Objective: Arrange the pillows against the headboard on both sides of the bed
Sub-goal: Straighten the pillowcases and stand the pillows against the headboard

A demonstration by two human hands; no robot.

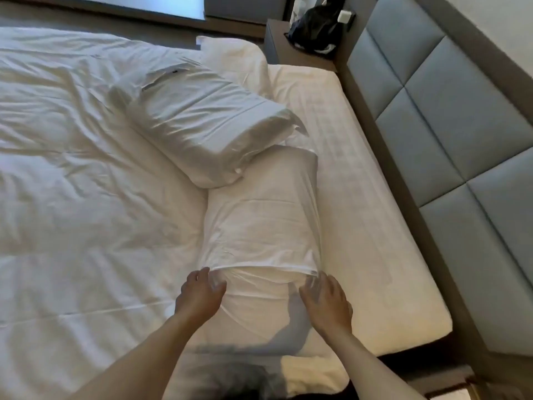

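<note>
Here, near pillow [261,226] between both hands' spread, unclenched fingers [206,277], its end touching them.

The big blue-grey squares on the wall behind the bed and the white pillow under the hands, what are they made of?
The blue-grey padded headboard looks like smooth fabric or faux leather over padding: its panels puff between sunken seams, though the weave is too blurred to tell. The white pillow wears thin woven cloth, probably cotton: it creases finely and bunches at its open end.
</note>
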